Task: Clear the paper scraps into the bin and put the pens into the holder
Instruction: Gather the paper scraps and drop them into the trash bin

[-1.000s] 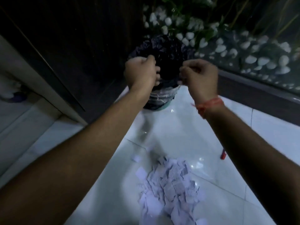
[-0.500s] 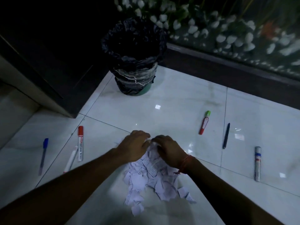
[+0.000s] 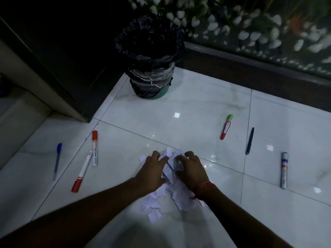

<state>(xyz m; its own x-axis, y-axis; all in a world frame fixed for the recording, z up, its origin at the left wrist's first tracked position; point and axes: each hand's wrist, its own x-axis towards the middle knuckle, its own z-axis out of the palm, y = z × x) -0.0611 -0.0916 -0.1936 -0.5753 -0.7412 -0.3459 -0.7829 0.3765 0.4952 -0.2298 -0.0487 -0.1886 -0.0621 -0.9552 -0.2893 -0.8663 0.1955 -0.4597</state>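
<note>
A heap of white paper scraps [image 3: 172, 196] lies on the white tiled floor. My left hand [image 3: 152, 173] and my right hand [image 3: 191, 171] rest on its far side, fingers curled round scraps between them. The bin [image 3: 150, 68], lined with a black bag, stands beyond. Pens lie scattered: a blue pen [image 3: 57, 161], a red-capped marker [image 3: 94, 148] and a red-and-white pen [image 3: 81, 173] on the left; a red pen with a green cap [image 3: 226, 127], a dark pen [image 3: 249, 141] and a white marker [image 3: 283, 170] on the right. No holder shows.
A dark cabinet [image 3: 59, 51] stands left of the bin. A glass wall with white pebbles [image 3: 259, 33] behind it runs along the back above a dark skirting. One small scrap [image 3: 177, 115] lies apart near the bin.
A second ago both hands were up at the bin's rim. They came down to the heap and now gather scraps between them.
</note>
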